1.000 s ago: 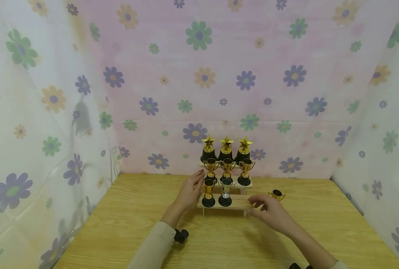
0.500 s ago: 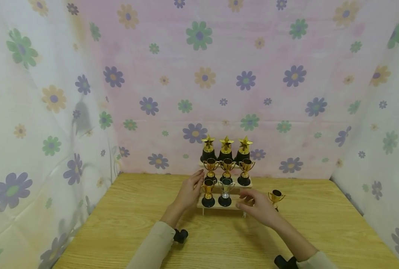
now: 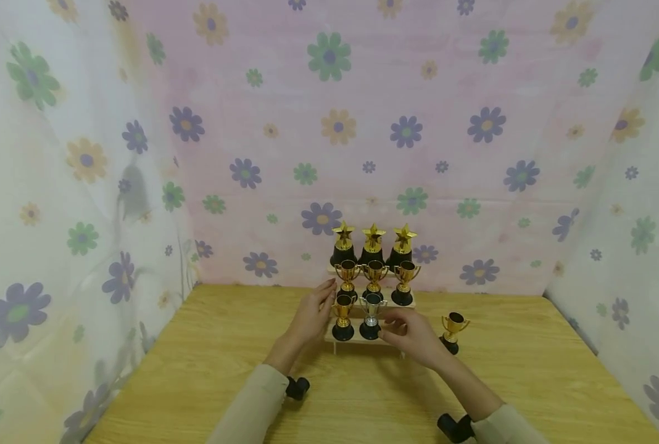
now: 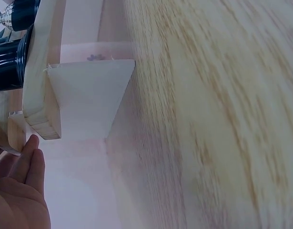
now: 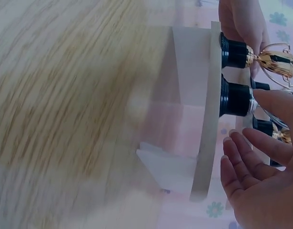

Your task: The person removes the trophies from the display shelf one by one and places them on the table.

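A pale wooden tiered stand (image 5: pixel 210 143) holds several small trophies on black bases. On its lowest step are a gold cup trophy (image 3: pixel 343 311) and a silver cup trophy (image 3: pixel 371 308). My right hand (image 3: pixel 414 336) is at the silver trophy's right side. In the right wrist view, the thumb lies across that trophy's stem, and the other fingers, loosely bent, are beside its base. My left hand (image 3: pixel 310 316) rests against the stand's left side, fingers extended. The left wrist view shows its fingertips near a step's end (image 4: pixel 15 133).
Three gold star trophies (image 3: pixel 373 240) stand on the top step, with gold cups (image 3: pixel 405 280) on the middle one. Another gold cup trophy (image 3: pixel 453 330) stands on the wooden table (image 3: pixel 229 351), right of the stand. A flowered cloth (image 3: pixel 285 123) hangs behind.
My right hand has moved left from the right end of the lowest step to the silver trophy, uncovering the gold cup on the table. My left hand has stayed in place.
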A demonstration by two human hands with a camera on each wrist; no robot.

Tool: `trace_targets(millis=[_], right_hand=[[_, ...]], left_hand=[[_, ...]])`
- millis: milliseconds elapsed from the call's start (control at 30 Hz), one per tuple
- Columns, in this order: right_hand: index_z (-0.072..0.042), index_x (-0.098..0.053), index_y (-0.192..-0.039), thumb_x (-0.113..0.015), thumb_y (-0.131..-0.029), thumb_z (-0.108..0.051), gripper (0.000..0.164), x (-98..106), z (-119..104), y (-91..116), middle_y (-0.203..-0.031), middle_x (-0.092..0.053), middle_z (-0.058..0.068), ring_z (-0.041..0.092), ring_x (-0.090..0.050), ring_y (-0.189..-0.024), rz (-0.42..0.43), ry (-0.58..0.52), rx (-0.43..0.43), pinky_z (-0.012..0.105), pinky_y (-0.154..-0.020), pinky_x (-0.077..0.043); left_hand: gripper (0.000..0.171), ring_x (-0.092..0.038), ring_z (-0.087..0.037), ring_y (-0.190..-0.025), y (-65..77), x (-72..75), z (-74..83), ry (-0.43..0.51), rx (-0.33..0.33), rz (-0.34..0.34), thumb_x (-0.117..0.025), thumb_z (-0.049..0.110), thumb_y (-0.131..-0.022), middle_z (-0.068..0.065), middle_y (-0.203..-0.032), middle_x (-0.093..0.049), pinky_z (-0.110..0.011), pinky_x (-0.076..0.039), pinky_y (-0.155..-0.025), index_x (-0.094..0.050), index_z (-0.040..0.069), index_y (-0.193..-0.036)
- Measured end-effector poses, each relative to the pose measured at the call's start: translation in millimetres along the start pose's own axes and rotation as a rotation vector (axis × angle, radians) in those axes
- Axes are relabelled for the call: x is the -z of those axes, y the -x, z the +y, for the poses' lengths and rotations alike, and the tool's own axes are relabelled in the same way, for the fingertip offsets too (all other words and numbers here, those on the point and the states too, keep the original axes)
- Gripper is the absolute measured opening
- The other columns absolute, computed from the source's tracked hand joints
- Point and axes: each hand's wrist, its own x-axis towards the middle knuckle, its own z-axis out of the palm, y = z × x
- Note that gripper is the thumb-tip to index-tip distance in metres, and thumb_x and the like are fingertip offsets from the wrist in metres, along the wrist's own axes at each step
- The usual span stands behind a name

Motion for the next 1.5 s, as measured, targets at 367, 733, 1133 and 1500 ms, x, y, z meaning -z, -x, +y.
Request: trace_targets(millis=[367,733,1133,1500], right_hand=[[-0.005,-0.075,-0.109,-0.081,-0.089,-0.018,0.024,-17,-6,-13,-0.101,-0.073,0.006,0.018,-0.069,-0.089,0.050,-0.007,-0.064,0.033,-0.076,-0.060],[-0.009,-0.074,-0.092,-0.083,-0.088,-0.017,0.012,-27,-9,-17,-0.085,-0.067,-0.001,0.011,-0.060,-0.072,0.102,-0.015,-0.088,0.023,-0.062,-0.052],[-0.010,-0.075,-0.091,-0.082,-0.088,-0.015,0.009,-31,-7,-18,-0.088,-0.069,-0.001,0.010,-0.062,-0.076,0.121,-0.022,-0.078,0.022,-0.064,-0.054],[-0.011,-0.075,-0.090,-0.082,-0.088,-0.016,0.009,-28,-7,-17,-0.084,-0.067,-0.002,0.010,-0.057,-0.072,0.105,-0.004,-0.091,0.022,-0.061,-0.050]], left_hand=[[0.038,-0.051,-0.040,-0.137,-1.1,2.3,2.2,-0.015,-0.012,0.019,-0.049,0.010,-0.109,-0.027,-0.150,-0.049,-0.046,-0.051,-0.106,-0.055,-0.014,-0.139],[0.038,-0.051,-0.041,-0.136,-0.5,0.1,0.7,0.011,-0.016,0.023,-0.049,0.009,-0.109,-0.028,-0.149,-0.049,-0.047,-0.051,-0.105,-0.055,-0.014,-0.139],[0.039,-0.050,-0.041,-0.137,-0.6,1.6,1.6,0.009,-0.010,0.015,-0.048,0.010,-0.110,-0.028,-0.150,-0.048,-0.047,-0.051,-0.105,-0.053,-0.014,-0.140],[0.040,-0.049,-0.040,-0.138,0.0,1.2,0.8,0.003,-0.008,0.005,-0.047,0.011,-0.110,-0.028,-0.151,-0.048,-0.047,-0.050,-0.106,-0.053,-0.014,-0.140]])
